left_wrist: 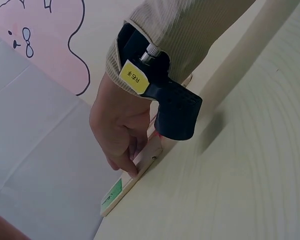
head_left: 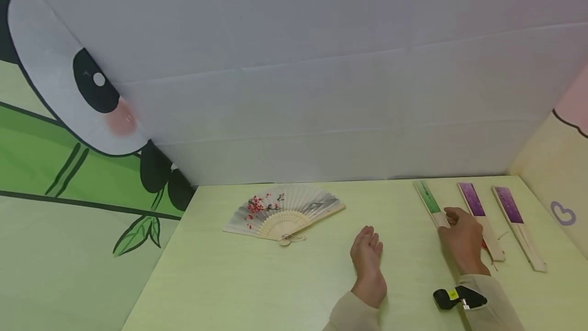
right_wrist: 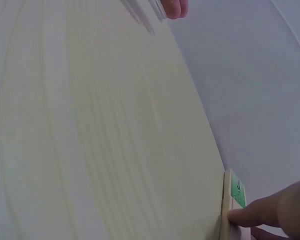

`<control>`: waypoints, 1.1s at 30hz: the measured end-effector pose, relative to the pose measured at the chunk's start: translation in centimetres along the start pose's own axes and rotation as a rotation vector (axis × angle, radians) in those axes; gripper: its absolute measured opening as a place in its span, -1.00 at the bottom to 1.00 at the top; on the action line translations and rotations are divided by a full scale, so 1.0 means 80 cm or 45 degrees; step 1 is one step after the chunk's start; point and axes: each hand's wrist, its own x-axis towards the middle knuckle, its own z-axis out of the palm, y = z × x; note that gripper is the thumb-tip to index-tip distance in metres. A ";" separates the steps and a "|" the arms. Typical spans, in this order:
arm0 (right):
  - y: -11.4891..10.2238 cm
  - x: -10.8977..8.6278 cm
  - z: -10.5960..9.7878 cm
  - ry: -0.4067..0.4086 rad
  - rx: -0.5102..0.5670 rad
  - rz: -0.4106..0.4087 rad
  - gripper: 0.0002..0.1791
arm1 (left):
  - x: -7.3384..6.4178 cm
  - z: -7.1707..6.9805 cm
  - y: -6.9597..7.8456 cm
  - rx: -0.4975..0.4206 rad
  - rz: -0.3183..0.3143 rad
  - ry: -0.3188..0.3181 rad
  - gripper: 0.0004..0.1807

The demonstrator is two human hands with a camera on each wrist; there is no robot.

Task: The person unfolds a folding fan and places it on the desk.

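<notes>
A folded fan with a green end (head_left: 428, 198) lies at an angle on the table, and my right hand (head_left: 465, 239) grips its pale wooden sticks. In the right wrist view, the thumb presses on the folded fan (right_wrist: 237, 191) just below its green part. The left wrist view also shows the right hand (left_wrist: 121, 127) with its fingertips on the fan (left_wrist: 112, 196). My left hand (head_left: 369, 267) is held over the table with fingers extended, holding nothing. To its left, a spread fan (head_left: 289, 221) with red blossoms lies flat.
Two folded fans with purple ends, one nearer (head_left: 473, 199) and one farther right (head_left: 508, 205), lie right of the right hand. A white wall (head_left: 321, 91) rises behind the table (head_left: 220, 280). Printed side panels stand left and right.
</notes>
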 end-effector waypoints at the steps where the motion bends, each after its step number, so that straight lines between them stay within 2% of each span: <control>1: -0.001 0.000 0.000 0.001 -0.005 0.001 -0.52 | 0.000 0.001 -0.001 0.006 -0.002 -0.002 -0.55; 11: -0.003 0.000 -0.002 -0.041 -0.055 0.030 -0.53 | -0.002 0.008 -0.004 0.026 -0.036 -0.033 -0.55; 19: -0.004 -0.008 -0.004 -0.054 -0.055 0.006 -0.57 | -0.002 0.013 -0.009 0.033 -0.038 -0.034 -0.57; 33: -0.040 -0.037 -0.009 -0.115 -0.042 -0.033 -0.55 | -0.004 0.025 -0.014 0.059 -0.032 -0.004 -0.63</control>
